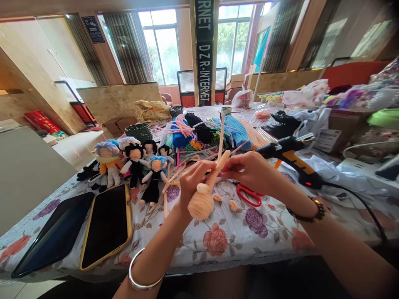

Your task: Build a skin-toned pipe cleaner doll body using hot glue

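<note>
My left hand [197, 176] is closed around a peach pipe-cleaner doll [201, 203], whose round wound head hangs down toward me. Its wrapped body and stem point up and away, and a long loose peach strip [221, 137] rises from it. My right hand [245, 168] pinches at the upper part of the doll, fingertips against the wound strip; exactly what they grip is partly hidden. Below the hands lie two small peach coils [233, 205] on the flowered cloth. Red-handled scissors [249, 196] rest just under my right hand.
Finished dolls [135, 160] stand at the left, behind a tablet in a yellow case [106, 226] and a dark tablet [56, 232]. Bundles of coloured pipe cleaners [202, 128] lie at the back. A hot glue gun [293, 160] with its cord sits at the right.
</note>
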A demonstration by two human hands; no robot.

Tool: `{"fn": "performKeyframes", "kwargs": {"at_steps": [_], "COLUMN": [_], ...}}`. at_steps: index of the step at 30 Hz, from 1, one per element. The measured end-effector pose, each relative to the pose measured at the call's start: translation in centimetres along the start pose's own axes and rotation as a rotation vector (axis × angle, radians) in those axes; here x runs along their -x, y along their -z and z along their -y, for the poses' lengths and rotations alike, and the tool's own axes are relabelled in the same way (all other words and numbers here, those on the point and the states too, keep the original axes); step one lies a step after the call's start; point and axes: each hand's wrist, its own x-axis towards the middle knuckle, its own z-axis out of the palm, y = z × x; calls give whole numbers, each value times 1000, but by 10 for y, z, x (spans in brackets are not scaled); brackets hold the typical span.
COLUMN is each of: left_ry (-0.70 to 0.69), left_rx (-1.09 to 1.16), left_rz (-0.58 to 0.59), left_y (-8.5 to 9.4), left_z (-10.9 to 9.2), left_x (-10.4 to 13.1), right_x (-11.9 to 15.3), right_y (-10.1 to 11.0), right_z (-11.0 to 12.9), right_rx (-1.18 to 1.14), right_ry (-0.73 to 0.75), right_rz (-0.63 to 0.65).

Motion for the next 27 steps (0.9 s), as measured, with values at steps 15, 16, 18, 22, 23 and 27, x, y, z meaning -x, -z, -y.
{"fn": "performKeyframes", "kwargs": {"at_steps": [15,16,18,22,23,27], "left_ry": [-44,-16,30,39,32,7], "left_rx": [175,186,192,135,102,-25], "left_rz": [26,-2,-54,-71,-61,21], "left_y": [9,8,6,5,5,8], "left_z": [-7,-7,-6,-5,-5,-7], "left_x": [-3,-2,0,0,-1,-5], "right_x": [2,2,2,3,3,6], "right_y": [5,6,7,5,3,-3], "right_z": [1,2,3,4,6,12], "right_rx": [-536,-568,-617,-518,-442,-76], "right_ry": [-137,-156,-176,-123,-94,-3], "right_rz": [255,262,266,176,118,-104]}}
